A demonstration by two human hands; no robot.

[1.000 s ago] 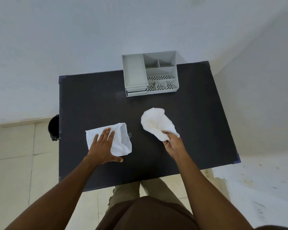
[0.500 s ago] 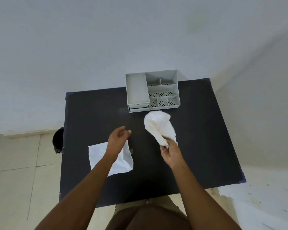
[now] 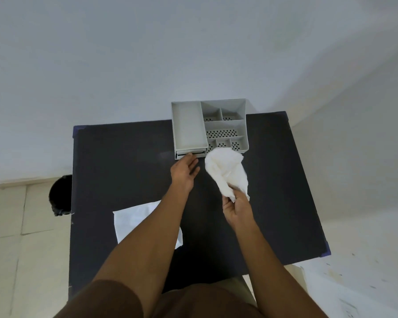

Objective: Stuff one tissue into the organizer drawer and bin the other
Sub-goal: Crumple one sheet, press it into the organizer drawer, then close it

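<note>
From the head camera, our left hand [image 3: 184, 171] reached, fingers loose and holding nothing, to the drawer [image 3: 190, 154] front at the organizer [image 3: 224, 125] base. Our right hand [image 3: 236, 208] pinched one tissue [image 3: 225, 172] just beside it. The other tissue [image 3: 133, 220] lay flat on the table [image 3: 124, 161], with the bin [image 3: 61, 196] off its left edge. We judged a straight pull best, with the tissue bunched small. No writing was legible.

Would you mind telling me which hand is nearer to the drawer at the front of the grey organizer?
Left. The left hand has fingertips at the drawer front; the right hand is back toward the person, gripping a crumpled tissue.
</note>
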